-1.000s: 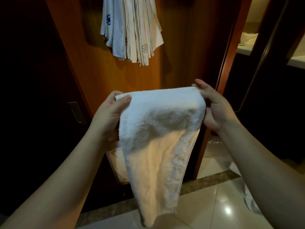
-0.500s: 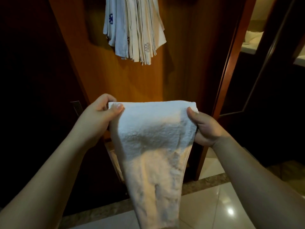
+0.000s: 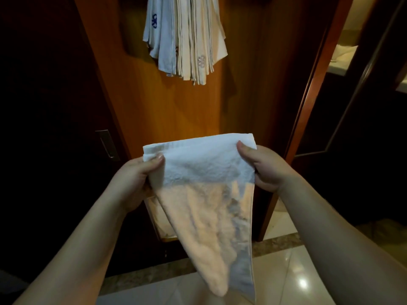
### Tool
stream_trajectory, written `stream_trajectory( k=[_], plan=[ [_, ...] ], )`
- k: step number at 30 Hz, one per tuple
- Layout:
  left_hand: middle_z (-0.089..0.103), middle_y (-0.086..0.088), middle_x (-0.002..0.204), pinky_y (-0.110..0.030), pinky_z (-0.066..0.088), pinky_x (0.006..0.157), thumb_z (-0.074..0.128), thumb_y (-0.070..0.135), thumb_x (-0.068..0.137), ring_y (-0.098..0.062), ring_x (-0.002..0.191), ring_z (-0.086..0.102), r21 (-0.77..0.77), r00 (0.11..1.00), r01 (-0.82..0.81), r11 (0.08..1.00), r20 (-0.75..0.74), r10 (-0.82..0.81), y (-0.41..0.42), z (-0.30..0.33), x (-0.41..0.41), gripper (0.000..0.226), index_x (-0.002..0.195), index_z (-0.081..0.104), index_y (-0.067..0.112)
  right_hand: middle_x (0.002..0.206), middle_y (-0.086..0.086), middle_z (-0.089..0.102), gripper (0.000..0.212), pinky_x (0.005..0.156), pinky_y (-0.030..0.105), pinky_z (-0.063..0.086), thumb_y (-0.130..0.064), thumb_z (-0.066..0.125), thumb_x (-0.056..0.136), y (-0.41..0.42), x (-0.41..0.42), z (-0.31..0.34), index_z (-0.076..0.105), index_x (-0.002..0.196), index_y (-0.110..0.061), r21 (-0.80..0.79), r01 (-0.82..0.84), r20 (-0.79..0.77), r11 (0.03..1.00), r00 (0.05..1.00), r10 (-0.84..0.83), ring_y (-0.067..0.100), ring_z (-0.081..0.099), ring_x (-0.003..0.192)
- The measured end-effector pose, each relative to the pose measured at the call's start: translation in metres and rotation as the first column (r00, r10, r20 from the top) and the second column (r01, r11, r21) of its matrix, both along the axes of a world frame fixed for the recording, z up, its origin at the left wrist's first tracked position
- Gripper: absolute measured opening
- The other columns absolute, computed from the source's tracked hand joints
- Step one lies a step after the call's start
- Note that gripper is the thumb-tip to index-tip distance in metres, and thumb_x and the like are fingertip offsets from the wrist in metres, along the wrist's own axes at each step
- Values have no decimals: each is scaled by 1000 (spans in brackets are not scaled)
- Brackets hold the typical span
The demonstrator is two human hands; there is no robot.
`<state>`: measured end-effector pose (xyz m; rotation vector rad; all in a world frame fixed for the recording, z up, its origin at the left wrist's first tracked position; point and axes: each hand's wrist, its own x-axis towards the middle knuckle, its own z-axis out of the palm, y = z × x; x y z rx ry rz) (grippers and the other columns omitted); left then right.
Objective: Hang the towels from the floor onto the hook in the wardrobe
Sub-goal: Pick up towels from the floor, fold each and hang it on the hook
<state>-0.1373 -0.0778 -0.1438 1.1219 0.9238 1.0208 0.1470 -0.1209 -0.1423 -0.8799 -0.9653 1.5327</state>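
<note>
Wardrobe panel up ahead, hung towels (image 3: 186,40) above both hands; left hand (image 3: 141,179) and right hand (image 3: 263,168) pinch the towel (image 3: 204,172) by its top corners; it's soft, light, floppy, so that edge looks the best hold.

- No readable words, numbers or brand names are showing anywhere.
- A blue flower-like emblem is showing on the bluish hanging towel (image 3: 161,40), without any letters.
- A pale grey flower-like emblem is showing on a cream hanging towel (image 3: 200,61), also without letters.
</note>
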Motion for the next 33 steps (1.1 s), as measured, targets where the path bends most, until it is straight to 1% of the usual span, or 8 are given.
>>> stream_trajectory(
  k=[4,7,11,13,18,23,29,33],
  plan=[
    [78,-8,100,-30,59,69,64,27,91,-23,90,76,60,996,-84,995,-28,86,-5,-1,16,20,94,79,15,117,10,75,47,86,39,61,-45,65,92,2,3,-3,65,125,-11,33,139,220,990,965,-142,28,71,110],
    [79,-5,96,-27,59,68,63,25,96,-20,86,76,112,976,-213,971,-13,216,-14,-6,29,21,86,82,25,101,5,78,41,94,50,56,-56,59,93,-6,-12,-10,76,102,-20,116,309,476,944,817,-326,27,75,96],
    [79,-4,96,-42,56,90,68,33,87,-25,95,74,104,931,-366,925,48,363,-45,-22,51,14,87,82,31,87,-4,76,44,67,24,58,-58,47,100,-36,-57,-29,73,90,-24,173,522,572,835,637,-517,13,72,75],
    [79,0,93,-43,56,90,66,41,85,-25,96,74,106,924,-382,918,20,382,-64,-28,64,14,86,80,38,87,-2,75,45,56,14,50,-56,43,101,-49,-76,-39,71,91,-23,193,515,553,835,646,-526,8,70,76],
    [77,7,85,-15,54,62,58,29,101,-7,81,74,160,949,-309,937,-12,315,-99,-30,82,31,80,77,41,83,-20,73,35,55,7,47,-50,40,103,-64,-104,-41,67,104,-28,162,431,396,888,796,-459,-5,69,76],
    [77,7,95,-15,56,73,52,21,103,-6,92,73,182,968,-249,951,28,248,-110,-26,86,21,100,70,30,94,-27,73,40,66,3,47,-60,37,92,-72,-112,-39,64,109,-36,197,302,323,933,878,-353,-10,68,91],
    [76,12,92,-9,51,70,46,30,102,2,92,70,193,989,-143,971,7,144,-108,-29,85,22,100,68,31,98,-24,72,42,74,5,49,-53,35,95,-72,-109,-39,58,119,-29,210,183,282,961,929,-238,-7,66,101],
    [77,0,108,-15,53,80,47,45,97,-7,109,69,99,985,29,995,164,-45,-101,-25,77,38,115,67,18,97,-22,73,44,78,5,48,-57,33,95,-69,-102,-33,62,116,-30,206,140,305,969,931,-199,-6,66,101]
  ],
)
